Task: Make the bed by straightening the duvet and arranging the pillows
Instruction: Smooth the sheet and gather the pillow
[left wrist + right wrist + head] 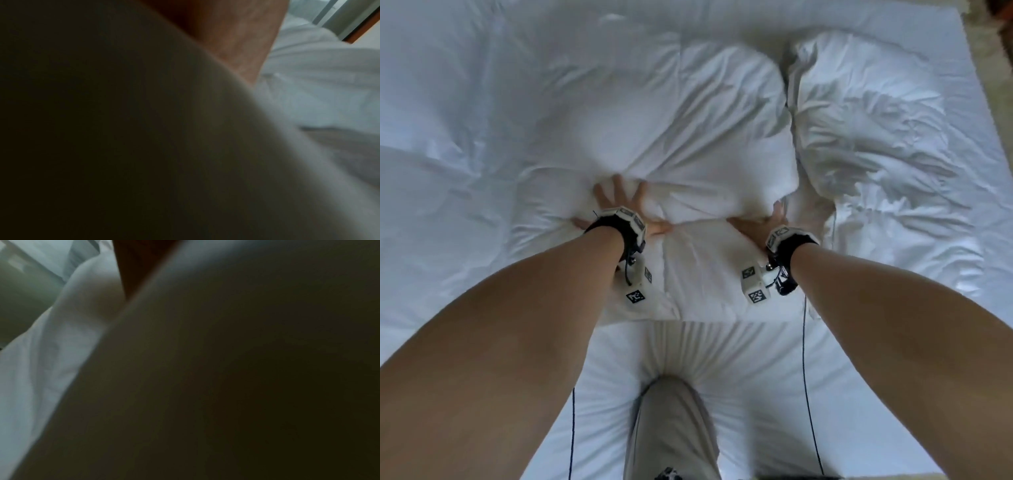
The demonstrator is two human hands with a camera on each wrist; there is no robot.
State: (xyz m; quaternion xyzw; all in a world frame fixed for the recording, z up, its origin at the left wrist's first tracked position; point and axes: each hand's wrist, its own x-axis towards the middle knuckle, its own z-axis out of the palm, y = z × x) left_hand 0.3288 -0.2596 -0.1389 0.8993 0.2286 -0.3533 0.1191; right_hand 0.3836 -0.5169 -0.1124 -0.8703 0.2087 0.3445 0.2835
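The left hand (619,202) is pressing flat into the near pillow (671,137), fingers spread and straight, gripping nothing. The right hand (760,222) is lying against the same pillow's lower right corner with fingers extended; whether any fabric is caught in its grip I cannot tell. This pillow is lying mid-bed, touching a second pillow (869,120) to its right. The duvet (448,137) is spreading rumpled on the left. A knee (674,411) is sinking into the sheet (756,394). Both wrist views are mostly dark.
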